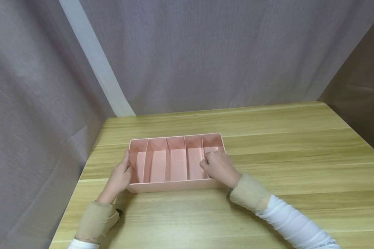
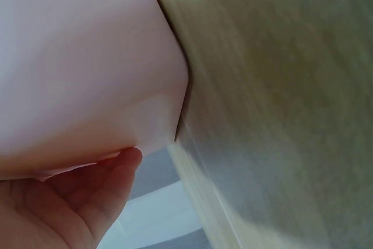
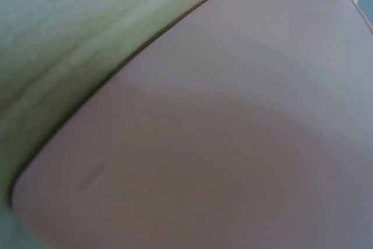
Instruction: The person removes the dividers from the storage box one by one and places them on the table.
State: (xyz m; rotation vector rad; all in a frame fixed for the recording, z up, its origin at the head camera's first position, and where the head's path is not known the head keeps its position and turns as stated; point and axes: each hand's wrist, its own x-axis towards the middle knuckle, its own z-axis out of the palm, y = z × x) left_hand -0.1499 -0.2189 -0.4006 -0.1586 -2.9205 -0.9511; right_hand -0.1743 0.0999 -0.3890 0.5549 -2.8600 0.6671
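Note:
A long pink divided box [image 1: 174,186] sits on the table, its thin upright dividers [image 1: 166,160] splitting it into several compartments with bare floors. At its left end my left hand [image 1: 119,174] grips the end wall; in the left wrist view the hand [image 2: 70,208] curls at the box's edge. My right hand [image 1: 221,167] reaches over the rightmost compartment, fingers curled, pinching the rightmost divider [image 1: 202,145]. Its fingertips are partly hidden. The box's pink outer wall [image 3: 221,115] fills most of the right wrist view.
Beneath everything is a wood-grain table [image 1: 283,145]. A grey-mauve curtain [image 1: 221,52] hangs behind and to the left, with a pale strip [image 1: 96,58] running down it. Darker cloth [image 1: 361,79] hangs along the right side.

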